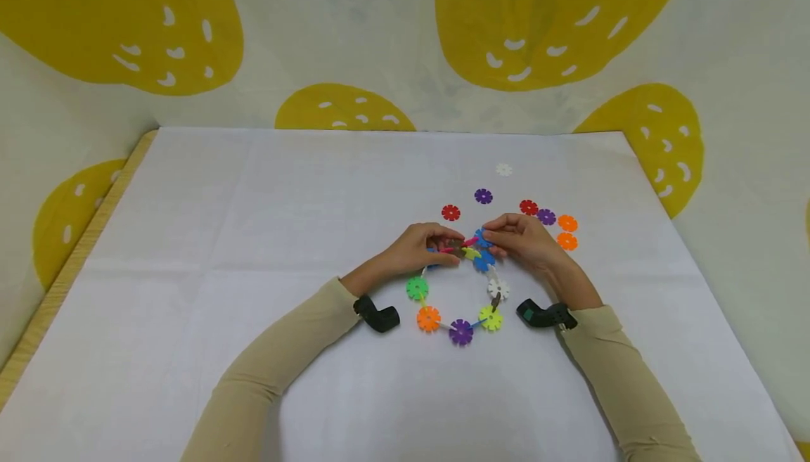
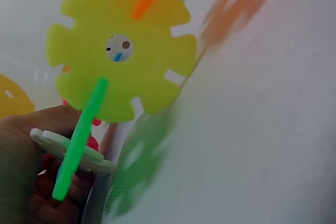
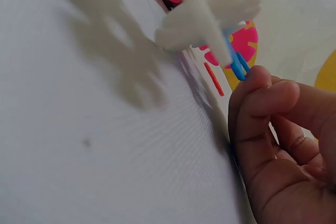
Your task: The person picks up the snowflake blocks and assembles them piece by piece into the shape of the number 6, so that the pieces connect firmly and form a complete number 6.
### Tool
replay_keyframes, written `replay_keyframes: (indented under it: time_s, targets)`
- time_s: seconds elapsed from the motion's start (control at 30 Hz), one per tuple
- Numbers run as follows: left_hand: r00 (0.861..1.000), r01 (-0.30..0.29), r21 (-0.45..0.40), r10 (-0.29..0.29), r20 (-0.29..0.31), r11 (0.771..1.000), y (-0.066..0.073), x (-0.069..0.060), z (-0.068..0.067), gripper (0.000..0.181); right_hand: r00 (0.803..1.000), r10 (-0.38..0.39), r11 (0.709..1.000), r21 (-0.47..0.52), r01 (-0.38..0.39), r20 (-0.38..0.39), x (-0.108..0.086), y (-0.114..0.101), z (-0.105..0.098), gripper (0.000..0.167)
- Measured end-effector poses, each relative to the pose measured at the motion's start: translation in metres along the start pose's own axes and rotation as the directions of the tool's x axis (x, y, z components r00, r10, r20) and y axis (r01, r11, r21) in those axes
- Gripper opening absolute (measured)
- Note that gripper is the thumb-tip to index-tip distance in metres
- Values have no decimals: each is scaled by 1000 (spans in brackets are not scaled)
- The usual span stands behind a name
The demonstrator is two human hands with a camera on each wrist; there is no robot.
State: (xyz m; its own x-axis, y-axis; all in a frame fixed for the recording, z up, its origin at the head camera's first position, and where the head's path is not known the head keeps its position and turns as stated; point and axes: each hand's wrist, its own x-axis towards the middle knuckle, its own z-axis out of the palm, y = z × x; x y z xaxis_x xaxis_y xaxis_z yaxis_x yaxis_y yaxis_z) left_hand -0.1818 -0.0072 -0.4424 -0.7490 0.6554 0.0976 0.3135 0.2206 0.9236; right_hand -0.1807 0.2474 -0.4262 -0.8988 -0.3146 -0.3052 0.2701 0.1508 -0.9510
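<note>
Slotted plastic snowflake discs are joined edge to edge in a ring on the white-covered table, with a green disc (image 1: 417, 288), an orange disc (image 1: 428, 318), a purple disc (image 1: 460, 332) and a yellow-green disc (image 1: 490, 318) along it. At the ring's far side my left hand (image 1: 414, 249) holds the chain near a brown disc and a pink disc (image 1: 470, 242). My right hand (image 1: 528, 242) pinches a blue disc (image 3: 239, 65) between thumb and finger, touching that pink disc. In the left wrist view, a yellow disc (image 2: 126, 51) fills the foreground; fingers partly hide the held pieces.
Loose discs lie beyond the hands: red (image 1: 451, 213), purple (image 1: 484, 196), white (image 1: 503, 169), and several more, including orange (image 1: 567, 242), right of the right hand. A patterned curtain (image 1: 380, 26) hangs behind the table. Each wrist wears a black camera (image 1: 378, 316).
</note>
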Motion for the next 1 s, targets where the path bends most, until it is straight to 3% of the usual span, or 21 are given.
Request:
replay_keyframes:
  time_s: [0.3,0.53,0.73,1.0]
  targets:
    - [1000,-11,8,11,12,1000,-3,-2,0,40,1000,12,991,-136,-12,2,3,-2,1,26]
    - [1000,-24,23,24,-2,999,-2,-3,0,42,999,-17,989,-147,12,-33,1,-2,5,28]
    - [999,-46,29,46,-4,999,-3,-5,0,42,999,8,983,-184,-15,-40,2,-4,6,30]
    - [996,-90,24,89,5,996,-3,-4,0,41,999,-12,984,-175,19,39,7,-3,-3,23]
